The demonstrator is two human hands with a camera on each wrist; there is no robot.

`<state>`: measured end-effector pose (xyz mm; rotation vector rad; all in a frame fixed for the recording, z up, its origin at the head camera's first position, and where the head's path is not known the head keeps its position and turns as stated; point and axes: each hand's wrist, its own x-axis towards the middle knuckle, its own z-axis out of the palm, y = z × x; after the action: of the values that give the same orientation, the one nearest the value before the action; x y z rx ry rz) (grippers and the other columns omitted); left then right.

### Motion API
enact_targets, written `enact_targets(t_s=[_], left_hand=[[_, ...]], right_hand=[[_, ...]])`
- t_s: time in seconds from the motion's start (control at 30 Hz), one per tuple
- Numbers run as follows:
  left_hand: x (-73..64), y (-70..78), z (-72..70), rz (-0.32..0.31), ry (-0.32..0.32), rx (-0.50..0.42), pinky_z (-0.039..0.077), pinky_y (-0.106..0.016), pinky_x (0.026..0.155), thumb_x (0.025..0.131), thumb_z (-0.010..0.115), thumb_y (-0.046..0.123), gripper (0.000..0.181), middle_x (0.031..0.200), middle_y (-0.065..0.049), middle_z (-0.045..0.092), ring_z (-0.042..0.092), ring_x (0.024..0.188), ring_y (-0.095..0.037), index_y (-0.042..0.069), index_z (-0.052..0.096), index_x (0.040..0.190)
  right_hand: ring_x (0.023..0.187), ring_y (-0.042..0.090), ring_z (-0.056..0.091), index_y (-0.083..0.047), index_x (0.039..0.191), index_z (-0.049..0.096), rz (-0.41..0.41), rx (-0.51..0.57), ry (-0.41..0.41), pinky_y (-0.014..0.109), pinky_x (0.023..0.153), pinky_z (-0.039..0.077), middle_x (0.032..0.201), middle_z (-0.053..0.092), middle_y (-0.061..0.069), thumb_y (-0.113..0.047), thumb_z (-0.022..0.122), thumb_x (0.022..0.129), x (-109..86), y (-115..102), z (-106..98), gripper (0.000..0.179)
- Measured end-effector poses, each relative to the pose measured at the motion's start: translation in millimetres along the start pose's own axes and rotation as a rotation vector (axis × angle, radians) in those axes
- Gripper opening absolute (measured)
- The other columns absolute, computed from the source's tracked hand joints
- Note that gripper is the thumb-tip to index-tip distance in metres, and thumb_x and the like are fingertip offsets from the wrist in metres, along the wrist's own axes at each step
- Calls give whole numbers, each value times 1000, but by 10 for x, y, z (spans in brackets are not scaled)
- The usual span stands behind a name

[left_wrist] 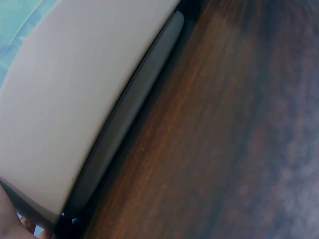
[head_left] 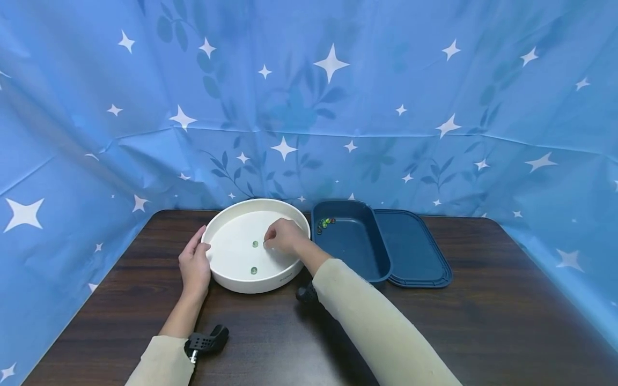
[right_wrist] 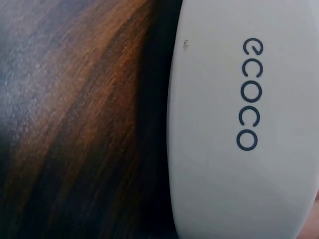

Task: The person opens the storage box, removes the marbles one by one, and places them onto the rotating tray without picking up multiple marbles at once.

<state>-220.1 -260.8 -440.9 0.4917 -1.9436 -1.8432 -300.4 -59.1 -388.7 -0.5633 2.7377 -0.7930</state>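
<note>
A white round tray [head_left: 232, 220] stands on the dark wooden table. My left hand [head_left: 195, 265] grips its left rim, thumb over the edge; only a bit of that hand [left_wrist: 12, 219] shows in the left wrist view. Inside the tray, my right hand [head_left: 286, 237] reaches down with curled fingers, its fingertips pinching what seems to be a small glass marble, mostly hidden. Just left of those fingertips lies a pale green glass marble [head_left: 255, 244], and a second marble [head_left: 254, 271] lies nearer the front wall. The right wrist view shows the tray's outer wall [right_wrist: 214, 149], lettered "ecoco".
Right of the tray stands a dark blue rectangular container [head_left: 354, 244] with several green and reddish-brown marbles [head_left: 325, 223] in its far left corner. A matching blue lid [head_left: 410, 246] lies to its right, partly under the container. Behind the table hangs a blue starred cloth [head_left: 309, 107].
</note>
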Motion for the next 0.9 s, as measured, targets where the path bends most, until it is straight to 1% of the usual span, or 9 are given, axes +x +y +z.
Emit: enact_targets(t_s=[0.13,0.23,0.37,0.5,0.57,0.63,0.7,0.8,0.9], left_hand=[[-2,-16,-5,-10,-5,-1,30,-44,124,97,38,5,56,160,-3,43,34,151,-23,14,49,152],[-8,-29,-13,-14,-4,3,29,-45,125,98,38,6,56,161,-2,42,33,152,-23,16,48,152],[0,-26,-25,-8,-8,3,30,-45,124,98,38,6,56,161,-1,42,33,152,-22,16,48,152],[8,-11,-42,-4,-9,5,30,-46,124,98,38,7,55,161,-2,42,34,152,-23,16,48,152],[5,-6,-48,-8,-11,9,30,-46,124,99,37,7,55,161,-2,42,34,152,-23,16,48,152],[-1,-3,-46,-15,-19,7,30,-46,124,99,37,7,56,162,-2,41,33,152,-23,16,47,153],[-5,0,-40,-21,-28,4,30,-46,124,99,37,7,56,162,-2,40,32,153,-24,16,46,153],[-10,3,-28,-24,-27,-2,30,-46,124,99,37,7,56,162,-1,40,32,153,-24,16,46,153],[-7,6,-14,-23,-23,-1,31,-46,124,99,38,7,56,162,-1,41,32,152,-23,16,47,153]], right_hand=[[93,15,66,-9,103,79,-29,1,8,25,81,54,101,77,5,-17,74,91,-5,2,-29,15],[93,15,66,-8,104,78,-78,7,19,23,80,52,101,78,5,-17,73,92,-31,-10,-136,16],[91,20,66,-9,105,78,-124,69,41,23,73,51,98,76,5,-18,71,93,-89,-26,-399,16],[87,25,68,-9,108,77,-138,143,41,25,67,55,97,74,7,-20,70,94,-138,13,-686,19],[86,26,68,-10,109,76,-136,153,43,28,68,58,99,73,7,-22,69,95,-149,81,-802,20],[87,24,68,-10,108,76,-130,147,56,33,73,60,101,73,7,-23,68,95,-160,181,-902,19],[92,26,68,-11,107,76,-122,150,70,39,78,61,105,72,8,-24,68,96,-173,311,-983,19],[99,32,68,-10,106,76,-107,170,94,48,84,60,109,71,10,-25,66,97,-201,529,-1075,20],[102,36,66,-9,108,75,-92,201,142,51,85,59,110,70,11,-24,65,97,-222,761,-1125,21]])
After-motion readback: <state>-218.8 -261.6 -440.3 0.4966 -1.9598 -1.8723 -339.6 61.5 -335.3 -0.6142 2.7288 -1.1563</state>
